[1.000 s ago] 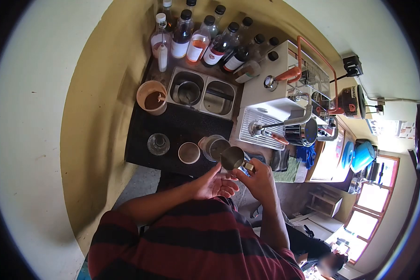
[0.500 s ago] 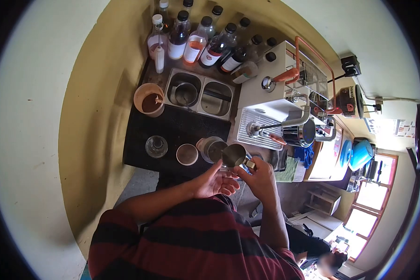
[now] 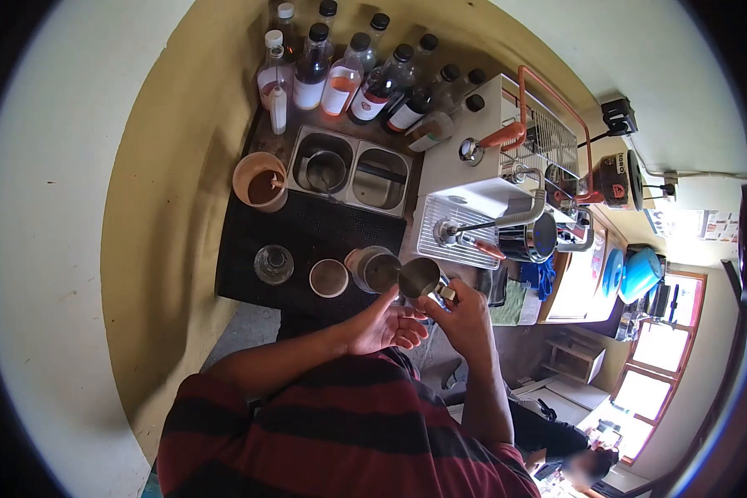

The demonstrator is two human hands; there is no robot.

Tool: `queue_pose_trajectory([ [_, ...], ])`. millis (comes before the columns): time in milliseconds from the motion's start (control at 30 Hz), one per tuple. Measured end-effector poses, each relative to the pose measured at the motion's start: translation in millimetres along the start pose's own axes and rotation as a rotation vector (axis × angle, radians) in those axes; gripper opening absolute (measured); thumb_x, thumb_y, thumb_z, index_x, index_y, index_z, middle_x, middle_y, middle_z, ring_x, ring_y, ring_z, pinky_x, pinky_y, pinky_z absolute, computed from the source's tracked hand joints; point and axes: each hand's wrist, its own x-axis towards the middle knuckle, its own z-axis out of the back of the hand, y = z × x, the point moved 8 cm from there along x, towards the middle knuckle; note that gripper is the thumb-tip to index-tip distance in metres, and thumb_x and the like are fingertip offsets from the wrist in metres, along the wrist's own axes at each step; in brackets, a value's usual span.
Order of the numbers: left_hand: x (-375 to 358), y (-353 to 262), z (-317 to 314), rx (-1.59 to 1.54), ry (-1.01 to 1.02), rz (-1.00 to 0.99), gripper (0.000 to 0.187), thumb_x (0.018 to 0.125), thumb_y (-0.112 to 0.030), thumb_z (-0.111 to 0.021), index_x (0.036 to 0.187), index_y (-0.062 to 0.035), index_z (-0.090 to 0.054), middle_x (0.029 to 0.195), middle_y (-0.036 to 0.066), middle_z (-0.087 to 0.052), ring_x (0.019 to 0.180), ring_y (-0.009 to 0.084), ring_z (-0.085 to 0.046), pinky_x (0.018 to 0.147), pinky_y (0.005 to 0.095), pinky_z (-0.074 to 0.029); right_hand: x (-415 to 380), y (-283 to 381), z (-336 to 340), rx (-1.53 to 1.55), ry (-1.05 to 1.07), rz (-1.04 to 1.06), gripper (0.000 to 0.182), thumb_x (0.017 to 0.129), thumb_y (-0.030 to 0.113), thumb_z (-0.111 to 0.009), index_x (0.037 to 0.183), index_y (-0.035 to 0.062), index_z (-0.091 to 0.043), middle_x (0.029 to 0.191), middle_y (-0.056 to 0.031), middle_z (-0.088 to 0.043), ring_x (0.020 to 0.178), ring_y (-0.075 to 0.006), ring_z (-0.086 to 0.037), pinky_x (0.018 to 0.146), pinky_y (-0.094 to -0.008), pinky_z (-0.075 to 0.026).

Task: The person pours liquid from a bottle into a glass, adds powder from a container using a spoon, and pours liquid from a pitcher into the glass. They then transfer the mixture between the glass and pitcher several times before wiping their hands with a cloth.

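My right hand (image 3: 461,315) grips a metal milk pitcher (image 3: 419,276) by its handle, and the pitcher is held close beside a clear jug (image 3: 379,272), overlapping its rim in this view. Just below the pitcher, my left hand (image 3: 382,328) has its palm turned up, with thumb apart and fingers loosely curled, holding nothing. Its thumb tip is right by the jug and the pitcher's near side. Left of the jug stands a cup (image 3: 329,278) with a pale rim. Farther left is a clear glass (image 3: 274,264) on the black mat (image 3: 307,232).
A tub with brown contents (image 3: 260,181) sits by two steel sink-like pans (image 3: 349,170). Several bottles (image 3: 340,87) line the wall. To the right stands an espresso machine (image 3: 473,174) with a drip tray (image 3: 456,231). Another person (image 3: 556,436) is at lower right.
The view has shifted slightly, so the counter things sit a little further left and lower. Both hands and the pitcher keep nearly the same pose.
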Motion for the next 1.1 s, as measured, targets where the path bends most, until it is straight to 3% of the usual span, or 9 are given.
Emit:
queue_pose_trajectory([
  [467,6,7,-6,0.036,-0.019,0.046,0.092,0.092,-0.081,-0.028,0.129,0.0011,-0.049,0.112,0.016,-0.063,0.1,0.0219,-0.063,0.091,0.0345,-0.049,-7,-13,4,0.012,-0.017,-0.041,0.045,0.078,0.037,-0.083,0.084,-0.002,-0.061,0.061,-0.0095,-0.051,0.056,-0.0167,-0.047,0.053,-0.0362,-0.038],
  [700,8,13,-5,0.043,-0.013,0.07,0.09,0.092,-0.08,-0.027,0.127,-0.0001,-0.051,0.112,0.015,-0.064,0.099,0.0212,-0.063,0.09,0.0336,-0.049,-11,-16,6,0.003,-0.041,-0.038,0.045,0.078,0.037,-0.082,0.08,-0.0021,-0.06,0.06,-0.01,-0.051,0.055,-0.0174,-0.047,0.053,-0.0367,-0.038],
  [800,10,18,0,0.015,0.004,0.086,0.093,0.093,-0.079,-0.026,0.133,0.0007,-0.049,0.116,0.018,-0.063,0.104,0.0252,-0.062,0.095,0.0387,-0.048,-13,-21,5,0.002,-0.047,-0.031,0.045,0.078,0.036,-0.082,0.08,-0.0022,-0.06,0.06,-0.0108,-0.052,0.055,-0.018,-0.047,0.053,-0.037,-0.038],
  [1100,8,26,-2,-0.084,0.071,0.114,0.09,0.094,-0.077,-0.031,0.133,0.0014,-0.048,0.117,0.019,-0.063,0.103,0.0263,-0.062,0.096,0.0402,-0.048,-19,-17,6,0.003,-0.024,-0.064,0.045,0.078,0.036,-0.081,0.082,-0.0028,-0.061,0.062,-0.0122,-0.054,0.056,-0.0203,-0.05,0.054,-0.038,-0.04],
])
